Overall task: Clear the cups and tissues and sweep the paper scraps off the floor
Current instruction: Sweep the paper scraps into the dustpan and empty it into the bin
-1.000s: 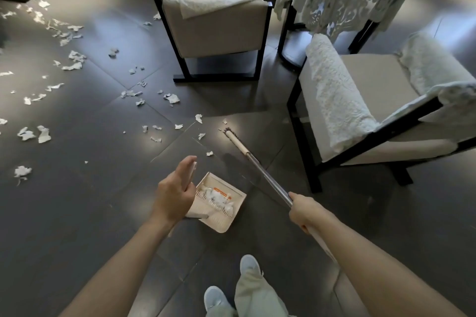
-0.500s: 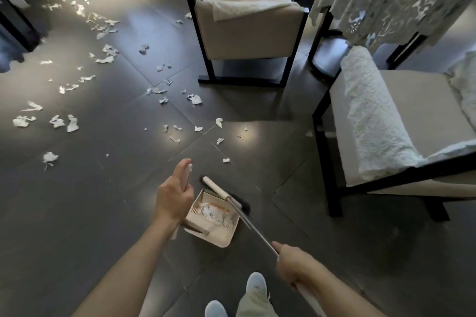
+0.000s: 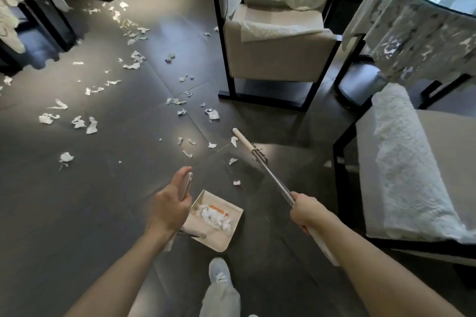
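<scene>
Floor [image 3: 77, 201], left edge to centre: paper scraps [image 3: 91, 125], many, lay loose as far as the chair [image 3: 278, 59] legs.
Left hand [image 3: 170, 203]: curled round the upright handle of the dustpan [image 3: 219, 240]; the pan held white scraps.
Nearest scraps [image 3: 236, 183]: lay just beyond the pan's lip.
Broom [image 3: 247, 145]: head stood beyond those, low over the floor.
Right hand [image 3: 306, 211]: clamped on the shaft.
Handling note: the stroke wanted the lip pressed flat and short, low pulls toward the pan, lest light paper flutter aside.
</scene>
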`<state>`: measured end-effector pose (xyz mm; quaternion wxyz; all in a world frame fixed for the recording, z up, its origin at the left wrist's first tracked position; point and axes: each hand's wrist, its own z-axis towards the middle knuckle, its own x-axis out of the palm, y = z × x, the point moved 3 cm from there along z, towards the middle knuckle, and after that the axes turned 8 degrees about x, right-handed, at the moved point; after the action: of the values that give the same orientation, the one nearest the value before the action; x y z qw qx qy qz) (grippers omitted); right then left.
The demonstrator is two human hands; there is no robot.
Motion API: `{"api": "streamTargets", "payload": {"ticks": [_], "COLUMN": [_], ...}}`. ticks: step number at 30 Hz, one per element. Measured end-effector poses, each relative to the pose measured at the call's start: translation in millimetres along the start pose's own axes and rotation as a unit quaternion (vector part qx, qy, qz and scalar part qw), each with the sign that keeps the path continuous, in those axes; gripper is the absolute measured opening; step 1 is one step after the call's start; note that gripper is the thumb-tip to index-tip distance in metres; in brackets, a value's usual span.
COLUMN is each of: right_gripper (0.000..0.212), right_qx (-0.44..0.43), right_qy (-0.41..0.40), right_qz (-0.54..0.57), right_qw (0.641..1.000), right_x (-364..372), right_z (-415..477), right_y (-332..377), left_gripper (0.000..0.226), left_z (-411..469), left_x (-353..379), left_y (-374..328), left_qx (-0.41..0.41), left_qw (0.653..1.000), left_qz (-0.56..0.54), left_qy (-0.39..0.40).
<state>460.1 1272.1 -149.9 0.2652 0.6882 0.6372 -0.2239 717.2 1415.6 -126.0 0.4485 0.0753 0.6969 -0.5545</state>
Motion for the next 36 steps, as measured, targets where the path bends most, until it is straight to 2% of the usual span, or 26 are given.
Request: {"api": "streamTargets", "payload": {"ticks": [5,8,13,20,24,27,32,36], "right_gripper": [0.049,0.054,0.063,0.08,0.075,0.075,0.081,0.079], "right_qx": [0.039,0.055,0.045,0.016,-0.047,-0.061,-0.066,-0.091], "right_qy": [-0.017,-0.011,0.02,0.106,0.156,0.191,0.2,0.155], "right_qz": [-0.014,-0.034,-0.084,-0.175,-0.25,-0.267,-0.249,-0.249], "right_qw": [0.999,0.998,0.995,0.979,0.955,0.943,0.945,0.952], "right_x": [-38.4,-54.1,-54.2,-22.8,-30.6,-60.7,-111.4,-128.5], "right_z": [82.8,126.9,163.9,122.7,78.8,54.2,39.4,48.9], "right_y": [53.8,83.9,105.9,99.1,77.8,63.3,58.6,72.7], "left_gripper": [0.06,0.059,0.057,0.056,0.059,0.06,0.059,0.058], "left_z": [53.7,90.2,121.0,146.5,151.9,143.0,124.9,101.0], "left_x": [22.1,19.3,32.6,23.0,14.4,20.5,22.1,8.3], "left_y": [-6.1,2.5,-0.5,2.5,5.1,-1.7,-8.4,-7.4], "left_qx": [-0.006,-0.026,-0.013,-0.02,-0.027,-0.024,-0.046,-0.062], "left_qw": [0.999,0.999,0.999,1.0,0.999,1.0,0.999,0.997], "left_qz": [-0.038,-0.024,-0.034,0.007,0.023,0.015,0.004,0.026], "left_qy": [0.0,-0.031,-0.026,-0.022,-0.018,-0.013,-0.011,-0.047]}}
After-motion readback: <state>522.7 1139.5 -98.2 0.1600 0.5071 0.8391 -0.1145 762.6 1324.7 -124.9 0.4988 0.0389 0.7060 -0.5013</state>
